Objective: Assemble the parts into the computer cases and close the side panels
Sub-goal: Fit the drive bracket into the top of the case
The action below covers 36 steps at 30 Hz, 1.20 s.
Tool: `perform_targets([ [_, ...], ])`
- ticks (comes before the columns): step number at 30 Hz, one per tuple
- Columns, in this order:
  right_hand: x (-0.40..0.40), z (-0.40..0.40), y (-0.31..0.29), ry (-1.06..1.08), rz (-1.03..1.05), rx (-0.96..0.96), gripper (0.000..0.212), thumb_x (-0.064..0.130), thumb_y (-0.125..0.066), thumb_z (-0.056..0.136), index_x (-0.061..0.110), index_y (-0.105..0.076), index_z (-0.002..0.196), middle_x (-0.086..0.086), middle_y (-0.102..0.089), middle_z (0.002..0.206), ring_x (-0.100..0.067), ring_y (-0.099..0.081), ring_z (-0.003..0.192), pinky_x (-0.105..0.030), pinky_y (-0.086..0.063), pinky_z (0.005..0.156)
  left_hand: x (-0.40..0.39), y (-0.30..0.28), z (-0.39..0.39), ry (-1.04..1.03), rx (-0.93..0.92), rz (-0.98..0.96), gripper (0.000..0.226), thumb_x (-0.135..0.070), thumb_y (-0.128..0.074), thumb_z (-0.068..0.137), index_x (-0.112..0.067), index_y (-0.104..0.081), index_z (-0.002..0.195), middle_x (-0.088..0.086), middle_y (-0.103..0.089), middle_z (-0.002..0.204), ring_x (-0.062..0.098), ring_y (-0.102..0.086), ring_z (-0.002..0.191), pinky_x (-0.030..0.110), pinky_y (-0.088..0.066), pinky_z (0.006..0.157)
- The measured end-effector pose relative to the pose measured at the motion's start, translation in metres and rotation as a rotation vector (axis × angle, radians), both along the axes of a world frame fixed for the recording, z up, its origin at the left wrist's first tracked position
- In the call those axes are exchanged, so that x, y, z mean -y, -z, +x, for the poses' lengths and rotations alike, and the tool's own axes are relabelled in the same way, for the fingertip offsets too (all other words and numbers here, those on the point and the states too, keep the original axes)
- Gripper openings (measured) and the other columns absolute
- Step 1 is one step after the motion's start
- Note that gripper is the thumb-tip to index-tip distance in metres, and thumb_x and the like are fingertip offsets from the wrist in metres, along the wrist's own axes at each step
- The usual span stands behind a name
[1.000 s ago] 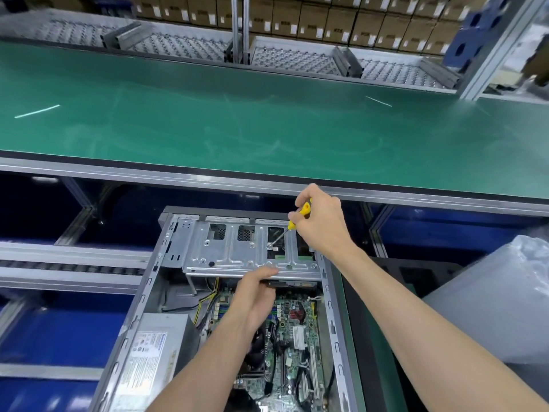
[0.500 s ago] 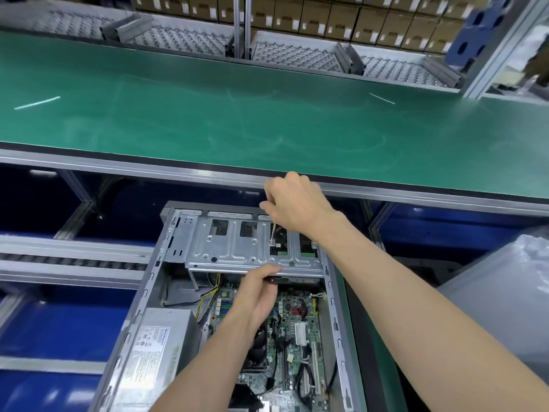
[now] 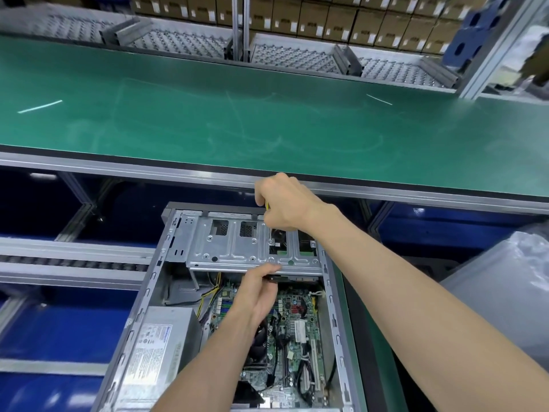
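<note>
Head view: right hand (image 3: 285,203) clenches a screwdriver (image 3: 271,233) upright on a cage (image 3: 231,251) screw at 12 o'clock in the case (image 3: 142,295), while left hand (image 3: 258,288) grasps the drive (image 3: 285,278) beneath (probably keeping holes aligned).

A green conveyor belt (image 3: 267,120) runs across. Beyond it sit roller trays (image 3: 297,58) and stacked cardboard boxes (image 3: 326,19). A clear plastic bag (image 3: 505,286) lies below its right end.

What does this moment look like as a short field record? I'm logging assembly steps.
case: open computer case, side panel off
right hand: right hand grips a yellow-handled screwdriver, tip at a screw on the drive cage
left hand: left hand holds the drive at the cage's near edge
inside: power supply, motherboard
behind: green workbench
</note>
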State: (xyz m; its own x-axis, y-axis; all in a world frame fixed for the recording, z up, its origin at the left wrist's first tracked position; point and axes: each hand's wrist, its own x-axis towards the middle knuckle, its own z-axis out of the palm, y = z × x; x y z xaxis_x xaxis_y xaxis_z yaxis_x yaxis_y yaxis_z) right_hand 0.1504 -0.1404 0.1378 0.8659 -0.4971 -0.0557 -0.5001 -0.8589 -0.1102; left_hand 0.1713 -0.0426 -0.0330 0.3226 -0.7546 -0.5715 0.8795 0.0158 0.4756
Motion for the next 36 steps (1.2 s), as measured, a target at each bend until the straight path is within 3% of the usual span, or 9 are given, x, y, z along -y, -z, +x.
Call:
perform_targets([
  [5, 0.004, 0.004, 0.009, 0.081, -0.163, 0.048, 0.019, 0.026, -0.059, 0.096, 0.012, -0.048, 0.089, -0.005, -0.04, 0.085, -0.033, -0.044, 0.079, -0.04, -0.035, 0.069, 0.001, 0.005, 0.001, 0.005, -0.001, 0.017, 0.012, 0.013, -0.058, 0.087, 0.003, -0.063, 0.089, 0.021, -0.05, 0.139, 0.022, -0.043, 0.136, 0.042, -0.009, 0.126],
  [8, 0.004, 0.006, 0.005, 0.049, -0.133, 0.014, 0.018, 0.024, -0.065, 0.086, 0.011, -0.052, 0.088, -0.003, -0.046, 0.08, -0.033, -0.051, 0.077, -0.039, -0.039, 0.066, 0.001, 0.004, 0.001, 0.007, -0.01, -0.004, 0.016, 0.014, -0.057, 0.086, 0.0, -0.064, 0.085, 0.015, -0.062, 0.111, 0.022, -0.054, 0.12, 0.043, -0.014, 0.126],
  [14, 0.008, 0.003, 0.001, 0.063, -0.021, 0.019, 0.01, 0.008, -0.061, 0.083, 0.011, -0.052, 0.088, -0.002, -0.036, 0.079, -0.034, -0.05, 0.082, -0.04, -0.047, 0.069, -0.001, 0.005, 0.001, 0.004, 0.006, -0.011, 0.016, 0.015, -0.063, 0.076, 0.004, -0.068, 0.087, 0.022, -0.042, 0.149, 0.03, -0.023, 0.151, 0.044, -0.012, 0.126],
  [19, 0.0, 0.007, 0.002, 0.014, -0.118, 0.0, 0.015, 0.014, -0.064, 0.082, 0.01, -0.049, 0.082, -0.005, -0.046, 0.082, -0.032, -0.05, 0.076, -0.039, -0.04, 0.065, 0.0, 0.006, 0.002, -0.002, 0.011, -0.002, 0.026, 0.014, -0.058, 0.085, -0.003, -0.069, 0.069, 0.012, -0.06, 0.102, 0.024, -0.049, 0.122, 0.044, -0.015, 0.126],
  [22, 0.001, 0.007, -0.003, -0.005, 0.035, -0.001, 0.015, 0.003, -0.063, 0.074, 0.008, -0.063, 0.088, -0.011, -0.058, 0.091, -0.033, -0.058, 0.08, -0.041, -0.055, 0.067, 0.0, 0.007, 0.003, 0.007, 0.021, -0.005, 0.039, 0.014, -0.057, 0.086, -0.007, -0.073, 0.057, 0.011, -0.06, 0.095, 0.024, -0.046, 0.12, 0.044, -0.016, 0.125],
  [25, 0.007, 0.005, 0.002, 0.051, -0.019, 0.033, 0.013, 0.006, -0.064, 0.08, 0.01, -0.051, 0.081, -0.005, -0.042, 0.079, -0.035, -0.052, 0.081, -0.039, -0.047, 0.066, -0.001, 0.007, 0.002, 0.003, 0.024, -0.016, 0.041, 0.014, -0.058, 0.085, -0.008, -0.073, 0.054, 0.01, -0.061, 0.093, 0.022, -0.05, 0.114, 0.043, -0.017, 0.125],
  [29, 0.006, 0.005, 0.006, 0.069, -0.089, 0.025, 0.026, 0.013, -0.066, 0.083, 0.012, -0.041, 0.076, -0.001, -0.031, 0.073, -0.032, -0.045, 0.074, -0.038, -0.037, 0.061, -0.003, 0.006, 0.002, 0.004, 0.033, -0.061, 0.039, 0.012, -0.059, 0.084, -0.008, -0.074, 0.054, 0.014, -0.06, 0.112, 0.024, -0.046, 0.129, 0.042, -0.015, 0.126],
  [33, 0.003, 0.008, 0.0, -0.004, 0.043, 0.006, 0.011, 0.004, -0.064, 0.074, 0.008, -0.061, 0.083, -0.009, -0.056, 0.085, -0.032, -0.059, 0.078, -0.041, -0.056, 0.065, -0.003, 0.004, 0.001, 0.005, 0.019, -0.026, 0.026, 0.012, -0.062, 0.083, -0.004, -0.075, 0.066, 0.023, -0.042, 0.15, 0.028, -0.03, 0.148, 0.041, -0.012, 0.126],
  [36, 0.005, 0.007, 0.002, 0.044, 0.021, 0.042, 0.013, 0.004, -0.064, 0.077, 0.01, -0.053, 0.078, -0.008, -0.048, 0.083, -0.033, -0.053, 0.08, -0.037, -0.05, 0.061, 0.0, 0.007, 0.003, 0.009, 0.001, -0.033, 0.037, 0.012, -0.06, 0.085, -0.008, -0.074, 0.058, 0.012, -0.064, 0.108, 0.023, -0.052, 0.123, 0.042, -0.016, 0.126],
])
